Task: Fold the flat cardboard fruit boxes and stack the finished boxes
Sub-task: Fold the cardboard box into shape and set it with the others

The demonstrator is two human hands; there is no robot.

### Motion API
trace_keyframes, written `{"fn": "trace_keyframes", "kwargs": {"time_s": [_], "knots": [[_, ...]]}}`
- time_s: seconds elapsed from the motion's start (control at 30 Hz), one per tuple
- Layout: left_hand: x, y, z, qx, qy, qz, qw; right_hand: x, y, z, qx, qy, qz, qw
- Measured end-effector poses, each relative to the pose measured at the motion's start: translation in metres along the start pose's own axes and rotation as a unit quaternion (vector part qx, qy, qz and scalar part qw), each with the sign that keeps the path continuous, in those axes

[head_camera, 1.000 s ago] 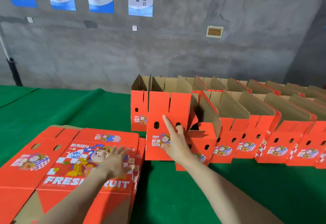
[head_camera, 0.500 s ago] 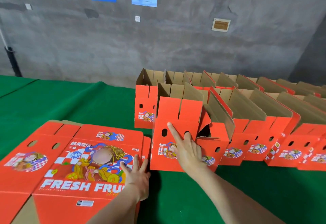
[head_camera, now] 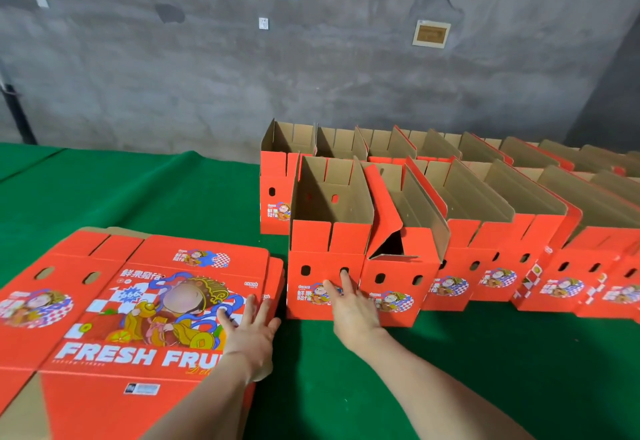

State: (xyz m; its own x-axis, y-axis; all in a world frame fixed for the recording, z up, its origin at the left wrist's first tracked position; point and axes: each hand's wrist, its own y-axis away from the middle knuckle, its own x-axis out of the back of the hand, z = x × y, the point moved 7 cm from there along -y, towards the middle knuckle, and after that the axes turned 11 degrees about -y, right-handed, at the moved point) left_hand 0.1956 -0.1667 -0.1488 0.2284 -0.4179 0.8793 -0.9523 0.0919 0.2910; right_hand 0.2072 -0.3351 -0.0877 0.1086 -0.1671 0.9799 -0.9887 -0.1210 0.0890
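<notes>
both hands flat: one on a folded box, one on the flat pile

my right hand [head_camera: 353,308] has its fingers straight and touches the front of the folded box [head_camera: 325,256], at the near end of the row of finished boxes [head_camera: 502,231] on the green table [head_camera: 138,190]; it holds nothing. my left hand [head_camera: 251,332] lies flat on the right edge of the pile of flat boxes [head_camera: 138,301], just beside that folded box, and grips nothing. if i push too hard with the right hand, i think the empty box could tip back or bump the next box [head_camera: 394,266], whose side flap hangs open and could get bent. if the left hand drags the top sheet, two sheets might come at once, or the pile could slide.
</notes>
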Motion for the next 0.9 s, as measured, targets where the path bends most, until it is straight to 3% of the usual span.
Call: {"fn": "trace_keyframes", "kwargs": {"time_s": [0.1, 0.17, 0.23, 0.43, 0.5, 0.6, 0.73, 0.8, 0.9], "knots": [[0.000, -0.001, -0.003, 0.006, 0.038, 0.006, 0.999, 0.024, 0.010, -0.020, 0.128, -0.008, 0.113, 0.985], [0.001, -0.001, -0.005, 0.010, 0.053, 0.009, 0.998, 0.043, 0.016, -0.042, 0.232, 0.044, 0.212, 0.948], [0.001, 0.000, -0.005, 0.012, 0.060, 0.013, 0.998, 0.054, 0.013, -0.064, 0.275, 0.080, 0.226, 0.931], [0.000, 0.001, -0.005, 0.005, 0.075, 0.011, 0.997, 0.075, -0.032, -0.063, 0.138, 0.111, 0.158, 0.971], [0.002, 0.000, -0.007, -0.002, 0.107, 0.015, 0.994, 0.077, -0.037, -0.060, 0.138, 0.112, 0.145, 0.973], [0.013, 0.005, -0.019, -0.009, 0.241, 0.051, 0.969, 0.082, -0.038, -0.054, 0.152, 0.105, 0.136, 0.973], [0.003, 0.033, -0.067, 0.062, 0.302, 0.112, 0.945, 0.093, -0.037, -0.058, 0.135, 0.048, 0.075, 0.987], [-0.013, 0.052, -0.099, 0.126, 0.263, 0.126, 0.948, 0.100, -0.027, -0.073, 0.136, 0.001, 0.093, 0.986], [-0.036, 0.078, -0.140, 0.179, 0.239, 0.110, 0.948, 0.100, 0.006, -0.101, 0.219, -0.039, 0.178, 0.958]]}}
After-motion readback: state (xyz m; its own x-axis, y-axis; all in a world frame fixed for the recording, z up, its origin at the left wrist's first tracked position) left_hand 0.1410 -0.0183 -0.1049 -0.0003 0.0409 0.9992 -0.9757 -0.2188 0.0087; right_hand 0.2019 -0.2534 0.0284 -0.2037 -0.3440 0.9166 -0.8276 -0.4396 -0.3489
